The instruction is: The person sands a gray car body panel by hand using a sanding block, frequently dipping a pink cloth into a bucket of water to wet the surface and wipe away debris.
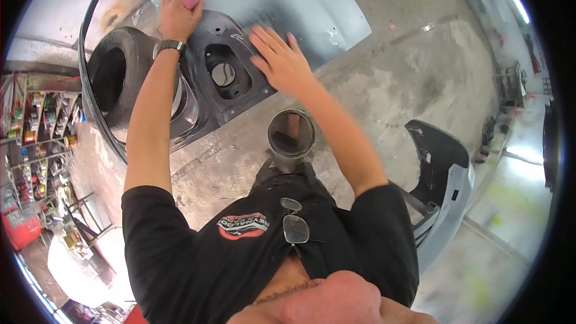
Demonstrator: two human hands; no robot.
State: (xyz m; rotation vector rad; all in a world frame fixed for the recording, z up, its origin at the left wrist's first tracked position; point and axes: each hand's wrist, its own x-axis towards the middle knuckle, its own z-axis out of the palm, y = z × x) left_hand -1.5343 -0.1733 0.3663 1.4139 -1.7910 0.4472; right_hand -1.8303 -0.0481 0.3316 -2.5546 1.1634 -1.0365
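A large grey-blue car body panel (pixel 300 9) lies before me, with a dark grey section (pixel 207 108) around a recessed opening. A round silvery disc (pixel 222 74) shows inside that opening. Near the panel's far left part, my left hand (pixel 178 13) is closed around a small pink pad (pixel 191 0), sponge-like in look; a watch sits on that wrist. To the right of the opening, my right hand (pixel 279 57) is spread over the panel, fingers apart and slightly blurred, holding nothing. Whether its fingertips touch the surface, I cannot tell.
A tyre (pixel 135 54) stands at the left, beside the panel's curved dark edge. A bucket (pixel 290 134) of dark liquid is close in front of me. To my right rests a bumper (pixel 447 186). Cluttered shelves (pixel 42 138) line the far left.
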